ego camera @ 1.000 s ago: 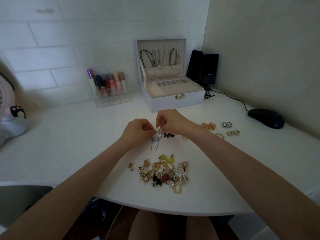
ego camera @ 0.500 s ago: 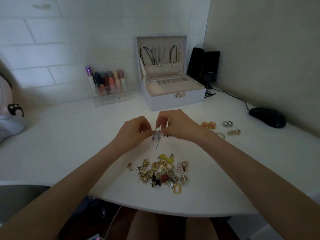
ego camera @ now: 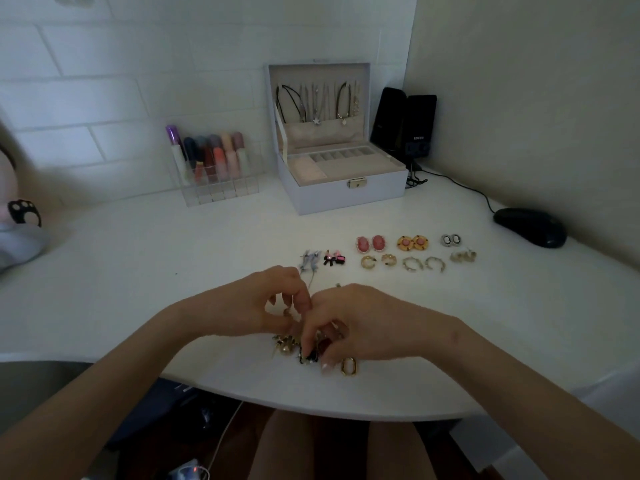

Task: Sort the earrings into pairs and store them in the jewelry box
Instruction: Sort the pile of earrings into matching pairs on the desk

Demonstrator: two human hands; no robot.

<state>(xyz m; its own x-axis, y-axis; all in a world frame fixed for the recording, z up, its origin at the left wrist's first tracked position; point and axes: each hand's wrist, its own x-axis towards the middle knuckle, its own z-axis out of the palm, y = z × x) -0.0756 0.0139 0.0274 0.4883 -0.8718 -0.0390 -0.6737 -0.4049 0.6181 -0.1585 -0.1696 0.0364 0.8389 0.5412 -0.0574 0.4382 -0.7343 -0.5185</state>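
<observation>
My left hand (ego camera: 249,306) and my right hand (ego camera: 363,327) meet over the loose earring pile (ego camera: 291,342) near the table's front edge, hiding most of it. My right thumb and fingertips close around a black earring (ego camera: 308,356). My left fingers curl above the pile; a gold piece shows inside the curl, and whether it is held is unclear. A gold oval hoop (ego camera: 348,366) lies by my right thumb. A blue pair (ego camera: 309,261) lies on the table beyond my hands, free. The open jewelry box (ego camera: 346,192) stands at the back.
Sorted pairs lie in two rows right of the blue pair: black-pink bows (ego camera: 334,259), pink ovals (ego camera: 370,243), orange rounds (ego camera: 412,243), cameos (ego camera: 451,240), gold hoops (ego camera: 377,261). A lipstick organizer (ego camera: 221,192), speakers (ego camera: 405,126) and a mouse (ego camera: 530,226) stand around.
The blue pair, held up between both hands before, now lies on the table. Both hands have dropped toward me onto the loose pile.
</observation>
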